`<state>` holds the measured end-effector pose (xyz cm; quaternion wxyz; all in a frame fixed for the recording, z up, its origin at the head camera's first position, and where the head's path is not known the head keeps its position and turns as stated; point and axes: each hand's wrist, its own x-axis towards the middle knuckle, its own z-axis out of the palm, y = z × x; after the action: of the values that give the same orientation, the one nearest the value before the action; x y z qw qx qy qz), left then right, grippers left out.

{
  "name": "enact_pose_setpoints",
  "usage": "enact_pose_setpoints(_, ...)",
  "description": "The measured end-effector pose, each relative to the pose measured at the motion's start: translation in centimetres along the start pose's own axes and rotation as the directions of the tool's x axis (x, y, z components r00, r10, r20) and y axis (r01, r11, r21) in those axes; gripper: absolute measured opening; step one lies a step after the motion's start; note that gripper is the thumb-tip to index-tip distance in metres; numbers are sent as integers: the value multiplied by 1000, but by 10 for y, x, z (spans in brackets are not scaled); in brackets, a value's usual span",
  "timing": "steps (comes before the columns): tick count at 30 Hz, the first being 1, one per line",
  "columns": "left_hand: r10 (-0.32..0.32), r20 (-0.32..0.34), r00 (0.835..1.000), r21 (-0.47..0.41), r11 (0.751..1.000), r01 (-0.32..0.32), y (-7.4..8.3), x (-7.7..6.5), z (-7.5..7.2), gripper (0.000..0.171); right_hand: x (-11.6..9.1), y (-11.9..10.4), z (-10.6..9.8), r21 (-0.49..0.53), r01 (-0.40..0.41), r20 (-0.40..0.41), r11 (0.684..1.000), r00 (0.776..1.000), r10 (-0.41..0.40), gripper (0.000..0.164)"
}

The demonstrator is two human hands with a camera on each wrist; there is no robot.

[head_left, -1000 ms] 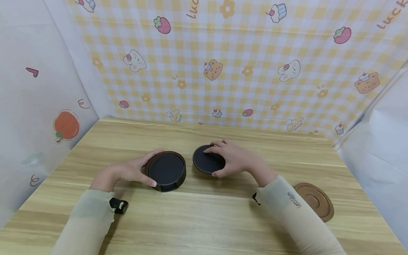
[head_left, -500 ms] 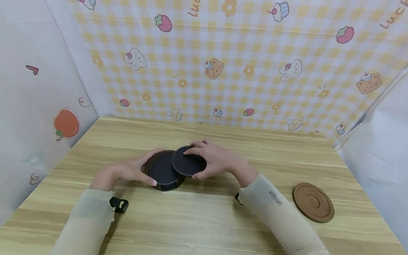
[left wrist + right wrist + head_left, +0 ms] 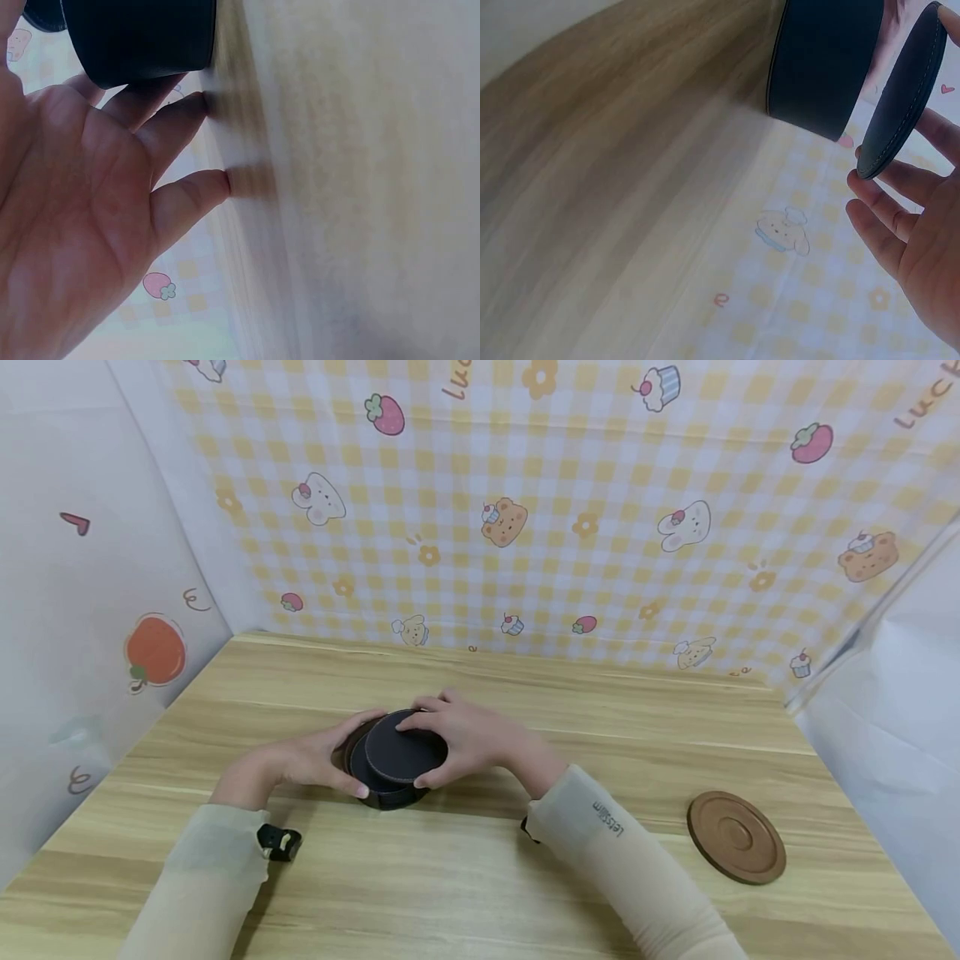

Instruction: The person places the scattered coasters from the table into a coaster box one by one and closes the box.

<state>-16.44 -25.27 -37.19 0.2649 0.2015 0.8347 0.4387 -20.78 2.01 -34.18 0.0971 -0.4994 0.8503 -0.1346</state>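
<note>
A round black leather coaster with a stitched edge is pinched at its rim by my right hand, thumb on the near side and fingers on the far side. It overlaps the top of a round black coaster holder in the head view. From the right wrist, the coaster shows tilted and apart from the holder. My left hand grips the holder's left side, thumb in front and fingers behind. Inside the holder lies another dark disc, mostly covered in the head view.
A round brown wooden coaster with ring grooves lies on the right of the wood-grain table. Behind the table hangs a yellow checked cloth. A white printed sheet stands along the left.
My right hand has carried the black coaster leftward from beside the holder to over it. The left hand has stayed in place on the holder.
</note>
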Motion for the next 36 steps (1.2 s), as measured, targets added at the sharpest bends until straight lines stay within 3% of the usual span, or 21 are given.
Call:
enact_pose_setpoints(6, -11, 5, 1000, 7, 1000, 11, 0, 0, 1, 115, 9, -5, 5, -11, -7, 34, 1000, 999, 7, 70)
enact_pose_setpoints(12, 31, 19, 999, -17, 999, -30, -1, 1, 1, 113, 16, -7, 8, -27, -32, 69, 999, 997, 34, 71)
enact_pose_setpoints(26, 53, 32, 998, -21, 998, -52, -2, 1, 0, 111, 22, -12, 15, -162, -4, 51, 987, 999, 12, 72)
enact_pose_setpoints(36, 34, 30, 999, 7, 999, -35, -2, 0, 0, 111, 24, -15, 16, -178, -32, 73, 984, 996, 46, 76)
